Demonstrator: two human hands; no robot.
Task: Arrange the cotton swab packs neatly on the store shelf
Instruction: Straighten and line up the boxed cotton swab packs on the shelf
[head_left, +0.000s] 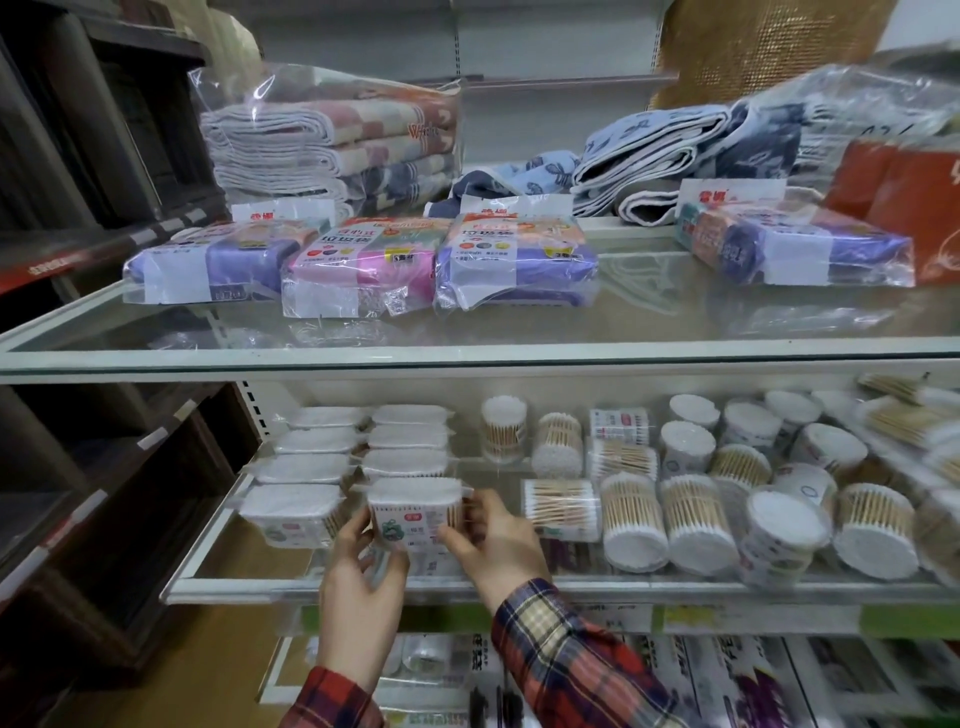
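Presently seating front swab pack (413, 512) in second column on glass shelf (363, 584). Left hand (361, 587) and right hand (491, 535) grip its sides; neat column (408, 441) just behind. Next: square with neighbour pack (291, 514) left of grip, release; loose tubs (675, 525) rightward probably await.

Bare glass shelf (234, 551) front; swab tubs (696, 525) crowd right.

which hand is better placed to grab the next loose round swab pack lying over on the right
Right, probably. The right hand is on the side of the held rectangular pack nearest the lying round packs; the left hand sits farther, with the held pack between.
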